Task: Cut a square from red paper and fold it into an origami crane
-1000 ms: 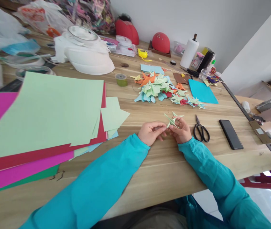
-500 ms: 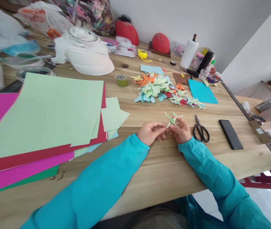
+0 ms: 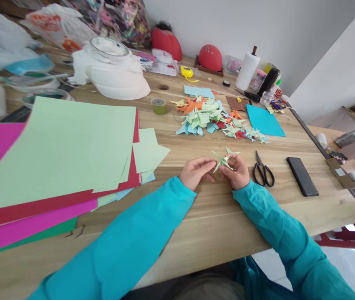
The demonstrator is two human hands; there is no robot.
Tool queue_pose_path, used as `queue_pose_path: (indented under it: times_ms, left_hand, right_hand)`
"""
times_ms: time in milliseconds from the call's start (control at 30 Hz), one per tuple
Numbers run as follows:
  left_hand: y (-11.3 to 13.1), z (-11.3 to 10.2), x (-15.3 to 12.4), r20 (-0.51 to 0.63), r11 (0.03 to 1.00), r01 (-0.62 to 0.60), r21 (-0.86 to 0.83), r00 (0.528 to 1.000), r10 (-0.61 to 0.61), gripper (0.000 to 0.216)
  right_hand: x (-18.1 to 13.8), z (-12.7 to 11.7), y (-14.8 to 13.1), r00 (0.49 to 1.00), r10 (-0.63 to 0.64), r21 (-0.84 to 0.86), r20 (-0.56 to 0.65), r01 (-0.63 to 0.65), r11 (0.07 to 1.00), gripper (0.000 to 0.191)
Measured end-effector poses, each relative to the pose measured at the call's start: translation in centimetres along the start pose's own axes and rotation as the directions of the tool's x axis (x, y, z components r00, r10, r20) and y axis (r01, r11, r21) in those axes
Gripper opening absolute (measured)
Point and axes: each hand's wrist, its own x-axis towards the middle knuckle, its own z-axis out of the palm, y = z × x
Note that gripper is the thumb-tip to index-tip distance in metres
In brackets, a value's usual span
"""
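Observation:
Both my hands meet over the wooden table (image 3: 221,216), pinching a small pale green folded paper figure (image 3: 223,159). My left hand (image 3: 196,171) holds its left side with fingers curled. My right hand (image 3: 239,171) grips its right side, its pointed flaps sticking up above my fingers. Both arms wear teal sleeves. Beyond my hands lies a pile of folded paper figures (image 3: 208,116) in green, blue, orange and red.
Black scissors (image 3: 263,170) and a black phone (image 3: 302,176) lie to the right of my hands. A stack of large coloured paper sheets (image 3: 55,158) covers the left. A blue sheet (image 3: 264,120), a paper towel roll (image 3: 247,70), a white bowl-like object (image 3: 114,77) and bags stand behind.
My hands have turned the green paper figure slightly, its pointed tip now reaching further left towards my left fingers. Everything else on the table stays put.

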Motion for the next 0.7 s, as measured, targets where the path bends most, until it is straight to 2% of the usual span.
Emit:
queue_pose_path:
  times_ms: [233,367,467,567,700]
  left_hand:
    - [-0.3,-0.2,0.0,0.028,0.993,-0.089,0.076,0.996,0.087,0.033]
    - [-0.3,-0.2,0.0,-0.016,0.988,-0.120,0.102,0.992,0.122,0.034]
    - [-0.3,-0.3,0.0,-0.033,0.981,-0.137,0.134,0.989,0.143,0.036]
    - [-0.2,-0.3,0.0,0.023,0.962,-0.172,0.212,0.985,0.171,0.035]
    - [-0.1,-0.3,-0.1,0.081,0.947,-0.201,0.251,0.979,0.186,0.032]
  right_hand:
    - [-0.9,0.8,-0.6,0.989,-0.067,-0.175,0.129,0.090,0.980,0.048]
    - [-1.2,0.4,-1.2,0.986,-0.103,-0.245,0.128,0.132,0.960,0.052]
    - [-1.1,-0.2,-1.6,0.978,-0.193,-0.252,0.076,0.206,0.946,0.037]
    - [-0.8,-0.6,-1.7,0.975,-0.223,-0.301,0.010,0.216,0.929,0.026]
    - [-0.6,-0.6,-1.4,0.983,-0.181,-0.363,0.027,0.178,0.915,0.026]
